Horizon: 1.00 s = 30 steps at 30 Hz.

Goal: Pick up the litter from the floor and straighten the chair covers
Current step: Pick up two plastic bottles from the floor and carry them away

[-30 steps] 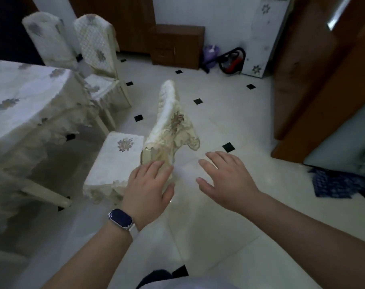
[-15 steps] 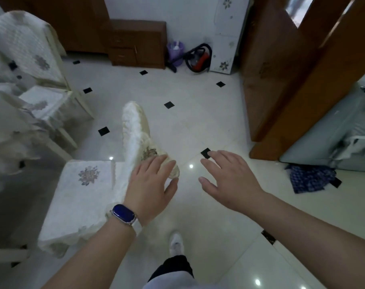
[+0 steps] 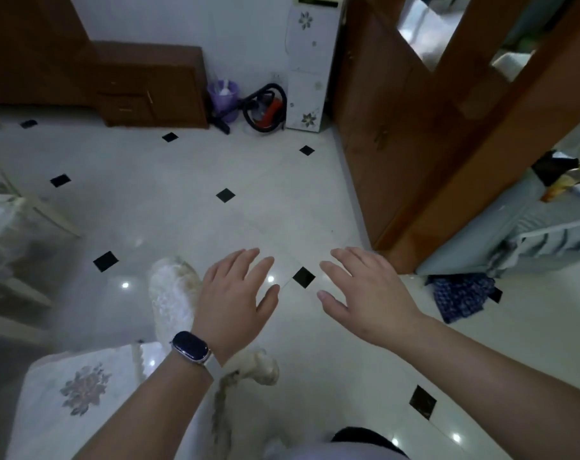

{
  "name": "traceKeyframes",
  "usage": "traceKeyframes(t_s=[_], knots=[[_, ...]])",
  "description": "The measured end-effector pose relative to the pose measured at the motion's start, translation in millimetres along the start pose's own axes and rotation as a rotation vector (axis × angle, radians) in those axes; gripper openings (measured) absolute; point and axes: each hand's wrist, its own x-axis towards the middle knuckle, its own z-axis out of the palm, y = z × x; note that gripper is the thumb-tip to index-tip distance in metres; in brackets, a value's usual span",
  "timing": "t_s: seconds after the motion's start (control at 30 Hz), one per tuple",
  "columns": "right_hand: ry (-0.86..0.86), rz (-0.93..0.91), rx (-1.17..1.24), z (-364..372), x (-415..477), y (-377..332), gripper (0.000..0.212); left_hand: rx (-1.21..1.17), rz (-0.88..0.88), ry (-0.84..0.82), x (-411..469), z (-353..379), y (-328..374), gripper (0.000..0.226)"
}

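Two hands are held out over the floor, both w/ fingers spread and nothing gripped: the left hand [image 3: 237,303] (watch on its wrist) and the right hand [image 3: 364,293]. The chair cover [image 3: 170,293] on the chair back is seen nearly end-on from above; it lies just left of and below the left hand, w/ the palm partly hiding it, so contact cannot be confirmed. Its long axis is judged to run away from the viewer and toward the lower edge of the view, where a tassel or tie hangs under the left forearm. The seat cover [image 3: 83,390] sits lower left, flat, w/ a flower motif.

The left hand is clearly nearer to the back cover; the right hand is well apart from it, across a black floor inset. A blue cloth [image 3: 461,295] lies on the floor to the right, beside the sofa base, nearer the right hand (possibly the litter, though that is only a guess). A rightward reach would suit it.
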Motion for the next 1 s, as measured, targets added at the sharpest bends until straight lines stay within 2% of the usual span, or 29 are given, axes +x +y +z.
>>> traceKeyframes(t_s=[0.33,0.7,0.83,1.0], knots=[[0.042,-0.067,0.051,43,132,57,0.047,0.047,-0.059,-0.009,111,33,-44,0.047],[0.032,-0.158,0.139,88,341,170,0.051,0.18,-0.192,-0.011,300,44,-86,0.048],[0.055,-0.204,0.217,93,405,166,0.05,0.206,-0.241,0.012,334,32,-112,0.048],[0.077,-0.272,0.246,120,489,142,0.05,0.226,-0.327,0.04,371,24,-180,0.047]])
